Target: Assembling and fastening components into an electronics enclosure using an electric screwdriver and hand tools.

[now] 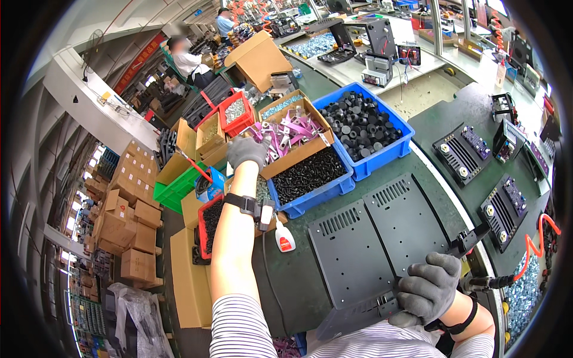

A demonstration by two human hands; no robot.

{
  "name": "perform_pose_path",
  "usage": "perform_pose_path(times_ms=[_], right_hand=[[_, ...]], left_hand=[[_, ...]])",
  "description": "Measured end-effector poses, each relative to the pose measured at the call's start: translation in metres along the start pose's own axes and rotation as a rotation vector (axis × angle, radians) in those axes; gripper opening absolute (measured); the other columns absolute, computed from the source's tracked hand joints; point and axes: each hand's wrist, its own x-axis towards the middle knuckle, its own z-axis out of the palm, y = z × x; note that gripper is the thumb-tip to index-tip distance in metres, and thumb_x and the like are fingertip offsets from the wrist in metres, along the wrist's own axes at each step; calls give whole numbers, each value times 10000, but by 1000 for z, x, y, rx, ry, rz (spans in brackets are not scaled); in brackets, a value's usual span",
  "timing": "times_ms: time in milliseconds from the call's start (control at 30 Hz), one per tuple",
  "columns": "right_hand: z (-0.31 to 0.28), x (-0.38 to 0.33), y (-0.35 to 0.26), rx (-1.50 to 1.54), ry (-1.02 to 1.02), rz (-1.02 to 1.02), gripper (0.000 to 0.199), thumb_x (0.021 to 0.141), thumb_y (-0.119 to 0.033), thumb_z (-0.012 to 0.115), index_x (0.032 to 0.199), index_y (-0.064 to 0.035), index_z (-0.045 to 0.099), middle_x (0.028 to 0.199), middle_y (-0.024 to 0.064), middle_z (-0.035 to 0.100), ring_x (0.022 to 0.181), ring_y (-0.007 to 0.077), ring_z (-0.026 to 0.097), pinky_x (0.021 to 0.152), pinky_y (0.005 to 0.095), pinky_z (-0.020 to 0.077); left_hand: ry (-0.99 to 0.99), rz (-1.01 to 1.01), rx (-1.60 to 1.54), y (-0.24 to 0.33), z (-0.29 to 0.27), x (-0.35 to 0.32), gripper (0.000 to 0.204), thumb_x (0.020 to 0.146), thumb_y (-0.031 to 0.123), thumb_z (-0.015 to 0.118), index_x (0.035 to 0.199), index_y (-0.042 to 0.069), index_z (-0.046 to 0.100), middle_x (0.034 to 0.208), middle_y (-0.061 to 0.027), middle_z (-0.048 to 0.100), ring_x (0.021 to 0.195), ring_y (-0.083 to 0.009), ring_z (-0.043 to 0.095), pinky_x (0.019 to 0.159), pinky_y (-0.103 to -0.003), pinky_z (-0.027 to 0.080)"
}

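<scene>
Black perforated sheet-metal panel: near edge clenched by grey-gloved right hand; left hand (grey-gloved) reaches into cardboard box of purple-filmed metal brackets, fingers' grip unclear.

Brown cartons (stacked, far left)

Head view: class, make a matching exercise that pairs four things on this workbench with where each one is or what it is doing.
Things:
1. left hand
2. right hand
3. black round parts
4. small white bottle with red label

Places or states:
A. fills the far blue bin
B. lies on the green mat beside the left forearm
C. reaches into the cardboard box of purple-tinted metal brackets
D. grips the near corner of the black vented metal panel

Pairs: 1-C, 2-D, 3-A, 4-B
</scene>
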Motion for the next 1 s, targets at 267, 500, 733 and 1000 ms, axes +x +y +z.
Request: perform_pose_path(times_ms=[267,500,733,1000], right_hand=[[3,-3,0,2,32,-4,417,864,-588,601,777,-185,535,775,-39,607,741,155,588,695,323,445],[-6,6,-2,-4,7,3,395,832,-551,638,762,-173,550,788,-22,606,783,173,595,736,339,466],[-46,-21,-3,127,29,162,374,845,-460,649,927,-99,694,1034,71,660,970,251,615,788,375,511],[-234,-168,-6,-130,643,988,265,1007,-124,425,1117,21,617,955,113,623,766,158,587,681,297,484]], left_hand=[[99,-61,-785,-21,49,27,458,920,517,592,1058,102,729,1052,-202,699,1000,-366,659,891,-452,496],[63,158,-1685,-10,8,-24,315,1023,316,498,1116,34,603,904,-99,660,714,-202,616,654,-339,504],[-579,848,-1250,26,-62,-146,418,1001,297,541,1317,25,557,805,-33,625,635,-94,550,584,-254,457],[45,993,-590,69,-75,-174,333,1003,267,567,1287,94,578,844,-14,624,665,-92,574,565,-276,466]])
